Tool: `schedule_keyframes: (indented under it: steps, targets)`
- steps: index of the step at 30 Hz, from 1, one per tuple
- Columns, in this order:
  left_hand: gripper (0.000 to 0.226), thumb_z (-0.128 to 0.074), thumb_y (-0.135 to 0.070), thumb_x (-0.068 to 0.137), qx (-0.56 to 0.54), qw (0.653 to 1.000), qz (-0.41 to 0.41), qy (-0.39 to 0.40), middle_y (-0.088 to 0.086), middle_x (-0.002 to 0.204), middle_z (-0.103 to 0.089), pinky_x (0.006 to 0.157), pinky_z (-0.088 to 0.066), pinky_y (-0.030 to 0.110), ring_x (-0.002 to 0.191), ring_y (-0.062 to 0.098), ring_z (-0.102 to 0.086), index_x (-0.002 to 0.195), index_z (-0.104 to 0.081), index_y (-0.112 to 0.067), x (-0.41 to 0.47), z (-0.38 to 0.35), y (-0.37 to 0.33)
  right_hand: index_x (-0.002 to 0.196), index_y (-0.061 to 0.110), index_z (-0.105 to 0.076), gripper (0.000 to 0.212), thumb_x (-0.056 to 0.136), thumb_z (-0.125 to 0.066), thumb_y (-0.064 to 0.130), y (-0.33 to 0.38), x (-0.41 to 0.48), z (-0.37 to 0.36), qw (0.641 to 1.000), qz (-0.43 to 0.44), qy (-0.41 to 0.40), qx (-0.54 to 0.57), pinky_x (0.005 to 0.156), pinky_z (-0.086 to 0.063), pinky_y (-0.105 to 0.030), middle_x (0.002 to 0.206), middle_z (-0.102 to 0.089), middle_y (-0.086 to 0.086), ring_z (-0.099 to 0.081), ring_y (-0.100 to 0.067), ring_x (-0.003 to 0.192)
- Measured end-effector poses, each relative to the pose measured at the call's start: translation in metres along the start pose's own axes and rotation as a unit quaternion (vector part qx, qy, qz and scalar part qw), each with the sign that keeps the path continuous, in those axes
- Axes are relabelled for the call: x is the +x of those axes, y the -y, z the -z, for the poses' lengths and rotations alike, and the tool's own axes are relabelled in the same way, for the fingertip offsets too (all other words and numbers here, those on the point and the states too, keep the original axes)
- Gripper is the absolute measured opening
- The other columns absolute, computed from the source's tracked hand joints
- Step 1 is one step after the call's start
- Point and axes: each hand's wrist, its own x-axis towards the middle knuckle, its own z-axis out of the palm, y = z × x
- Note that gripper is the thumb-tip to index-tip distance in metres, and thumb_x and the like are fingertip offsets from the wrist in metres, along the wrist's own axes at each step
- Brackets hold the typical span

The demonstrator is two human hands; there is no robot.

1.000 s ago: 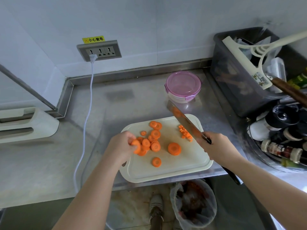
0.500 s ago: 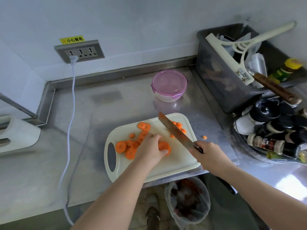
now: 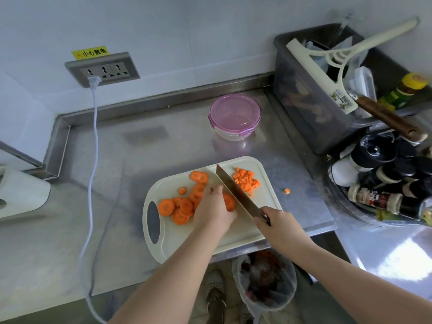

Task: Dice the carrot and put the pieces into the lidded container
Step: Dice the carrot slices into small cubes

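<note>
Cutting board (image 3: 233,237); right hand (image 3: 278,228) tight round knife (image 3: 236,190).

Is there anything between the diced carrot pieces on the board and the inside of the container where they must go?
Yes: the pink lid sits on the container and covers its opening. On the steel counter between the cutting board and the container, nothing visible blocks the diced pieces.

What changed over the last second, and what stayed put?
The left hand left the pile of carrot slices and moved right to hold a single slice beside the knife, which dropped lower over the cutting board. The right hand still grips the knife. The diced carrot and the closed lidded container stayed put.
</note>
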Motion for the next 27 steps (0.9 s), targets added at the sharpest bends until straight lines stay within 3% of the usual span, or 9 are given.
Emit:
schedule_keyframes:
  steps: [3,5,10,14,18,20,23,27]
  targets:
    - [0.055,-0.064,-0.028,0.087,-0.089,0.995,0.03,-0.017,0.007,0.132,-0.053,0.09,-0.043,0.028,0.118,0.022,-0.053,0.136,-0.047,-0.012,0.0,0.002,0.004,0.114,0.021,-0.053,0.021,0.101,-0.041,0.031,-0.001,-0.004,-0.004,1.0,0.011,0.007,-0.012,0.054,-0.043,-0.02,0.078,-0.055,0.006,-0.054,-0.01,0.063]
    - [0.039,-0.06,-0.023,0.091,-0.111,0.993,0.038,-0.031,0.006,0.124,-0.061,0.084,-0.04,0.022,0.114,0.021,-0.056,0.127,-0.056,-0.009,-0.001,0.002,0.006,0.114,0.018,-0.053,0.023,0.102,-0.039,0.031,-0.001,-0.006,-0.005,1.0,0.015,0.012,-0.017,0.06,-0.051,-0.029,0.081,-0.057,0.002,-0.058,-0.015,0.068]
    - [0.029,-0.06,-0.019,0.091,-0.142,0.987,0.054,-0.052,0.002,0.117,-0.066,0.082,-0.037,0.015,0.11,0.016,-0.06,0.12,-0.064,-0.011,-0.005,-0.006,0.006,0.109,0.016,-0.051,0.022,0.102,-0.035,0.031,0.002,-0.007,-0.007,0.999,0.022,0.019,-0.022,0.069,-0.055,-0.038,0.089,-0.06,-0.002,-0.061,-0.02,0.077]
    - [0.024,-0.062,-0.017,0.09,-0.153,0.984,0.063,-0.059,0.001,0.109,-0.068,0.078,-0.039,0.017,0.103,0.015,-0.061,0.112,-0.067,-0.011,-0.005,-0.006,0.005,0.115,0.018,-0.049,0.024,0.103,-0.031,0.03,-0.001,-0.004,-0.007,0.998,0.025,0.023,-0.06,0.062,-0.052,-0.032,0.091,-0.06,-0.002,-0.062,-0.021,0.077]
    - [0.018,-0.06,-0.017,0.09,-0.152,0.986,0.051,-0.05,0.001,0.102,-0.07,0.074,-0.04,0.018,0.097,0.015,-0.062,0.105,-0.069,-0.011,-0.004,-0.001,0.004,0.097,0.02,-0.046,0.018,0.102,-0.03,0.028,-0.009,0.005,-0.001,0.997,0.015,-0.008,-0.073,0.053,-0.042,-0.029,0.074,-0.053,0.001,-0.057,-0.021,0.067]
    - [0.018,-0.06,-0.017,0.09,-0.152,0.986,0.047,-0.043,0.001,0.101,-0.07,0.075,-0.042,0.019,0.096,0.016,-0.063,0.105,-0.069,-0.011,-0.004,-0.001,0.005,0.095,0.02,-0.046,0.018,0.102,-0.031,0.027,-0.01,0.008,0.001,0.997,0.003,-0.024,-0.067,0.055,-0.045,-0.033,0.072,-0.052,0.001,-0.057,-0.022,0.067]
    - [0.017,-0.061,-0.016,0.09,-0.173,0.983,0.051,-0.032,0.001,0.099,-0.069,0.08,-0.052,0.028,0.09,0.018,-0.066,0.105,-0.067,-0.012,-0.002,-0.001,0.005,0.099,0.019,-0.05,0.02,0.102,-0.032,0.028,-0.01,0.006,0.002,0.997,0.006,-0.033,-0.067,0.058,-0.05,-0.034,0.075,-0.056,0.0,-0.059,-0.021,0.068]
    - [0.016,-0.061,-0.014,0.089,-0.199,0.977,0.066,-0.038,0.001,0.095,-0.068,0.082,-0.055,0.036,0.086,0.02,-0.068,0.104,-0.066,-0.011,0.001,-0.003,0.006,0.095,0.02,-0.047,0.019,0.103,-0.03,0.027,-0.005,-0.001,-0.004,0.997,0.024,-0.017,-0.068,0.05,-0.038,-0.026,0.072,-0.052,0.001,-0.053,-0.018,0.061]
